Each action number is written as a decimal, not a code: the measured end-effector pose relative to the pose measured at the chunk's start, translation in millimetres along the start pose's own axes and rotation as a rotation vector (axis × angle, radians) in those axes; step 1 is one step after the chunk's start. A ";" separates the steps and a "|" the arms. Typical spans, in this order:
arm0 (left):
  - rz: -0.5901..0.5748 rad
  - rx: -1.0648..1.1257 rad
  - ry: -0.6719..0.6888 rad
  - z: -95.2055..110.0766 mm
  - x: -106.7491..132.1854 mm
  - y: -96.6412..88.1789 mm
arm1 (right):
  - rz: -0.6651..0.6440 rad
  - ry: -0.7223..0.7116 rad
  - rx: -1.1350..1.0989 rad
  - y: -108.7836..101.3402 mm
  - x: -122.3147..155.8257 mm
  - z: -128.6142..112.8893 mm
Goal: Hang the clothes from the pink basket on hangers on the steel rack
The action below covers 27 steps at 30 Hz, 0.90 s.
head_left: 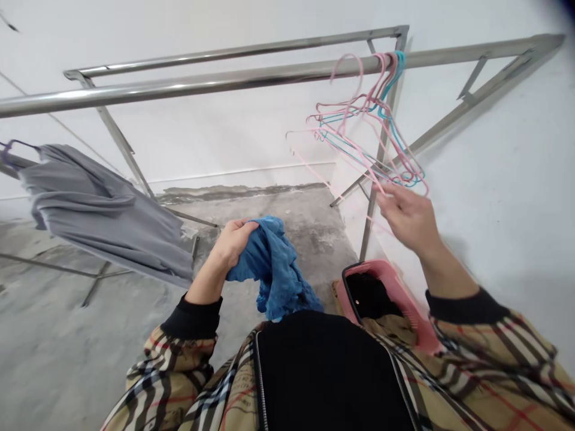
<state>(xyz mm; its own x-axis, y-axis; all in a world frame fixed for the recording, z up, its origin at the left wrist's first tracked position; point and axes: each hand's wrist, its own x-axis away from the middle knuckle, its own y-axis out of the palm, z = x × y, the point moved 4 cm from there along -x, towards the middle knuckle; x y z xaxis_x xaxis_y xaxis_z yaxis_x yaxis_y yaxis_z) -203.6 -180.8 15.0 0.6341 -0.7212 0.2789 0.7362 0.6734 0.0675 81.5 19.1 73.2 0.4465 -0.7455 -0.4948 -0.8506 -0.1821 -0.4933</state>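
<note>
My left hand (233, 244) grips a crumpled blue garment (276, 266) by its upper edge, and the cloth hangs down in front of my body. On the right, my right hand (406, 215) is raised with its fingers pinched on a pink clothes hanger (354, 143), whose hook sits near the rail. Several more pink and blue hangers (395, 126) hang bunched on the metal rail (278, 76) just behind it. Whether the pinched hanger's hook still rests on the rail is hard to tell.
A grey garment (112, 209) hangs at the left on a purple hanger (18, 145). Below my right arm stands a pink basket (386, 272) holding dark and brown clothes. The rack's slanted legs (121, 134) reach the concrete floor, and a white wall (503, 197) closes off the right.
</note>
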 end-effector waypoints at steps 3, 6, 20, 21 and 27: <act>0.102 0.078 -0.027 -1.0 -6.2 -7.0 | 0.050 0.179 -0.261 10.8 60.5 19.9; 0.151 0.110 -0.029 -1.3 -8.6 -11.6 | -0.057 0.286 -0.499 34.0 104.9 37.7; 0.143 -0.151 0.200 -12.1 -7.4 -17.3 | -0.443 0.132 -0.262 64.7 111.6 7.3; 0.139 -0.184 0.222 -12.2 -7.2 -18.5 | -0.449 0.115 -0.246 66.4 109.8 4.9; 0.086 -0.383 0.265 -15.4 -3.6 -20.3 | -0.541 0.033 -0.245 86.6 102.5 0.4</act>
<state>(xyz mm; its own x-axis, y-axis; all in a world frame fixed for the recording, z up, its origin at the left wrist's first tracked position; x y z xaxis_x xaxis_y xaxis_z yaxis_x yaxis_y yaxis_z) -217.2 -194.3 -2.1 0.6985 -0.7155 0.0107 0.6810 0.6601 -0.3169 53.7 -72.8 -20.5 0.8291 -0.5242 -0.1947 -0.5455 -0.6817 -0.4875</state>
